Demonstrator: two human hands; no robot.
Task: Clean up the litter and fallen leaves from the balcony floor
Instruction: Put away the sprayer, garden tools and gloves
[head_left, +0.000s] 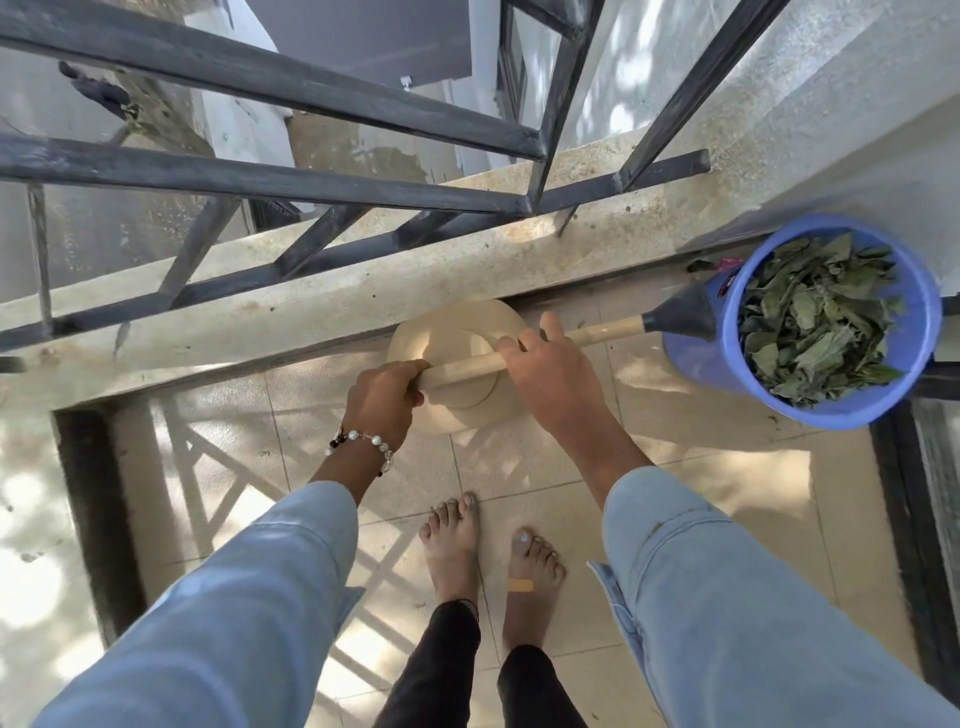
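A wooden broom handle runs from the middle of the view up to the right, ending in a black socket beside a blue bucket. The bucket is full of green fallen leaves. My left hand grips the handle's near end. My right hand holds the handle further along, fingers curled over it. The broom's bristles are hidden. A little dark litter lies on the floor by the bucket near the kerb.
A round beige object sits on the tiled floor under my hands, against the concrete kerb. A dark metal railing stands on the kerb. My bare feet stand below. A dark frame borders the right side.
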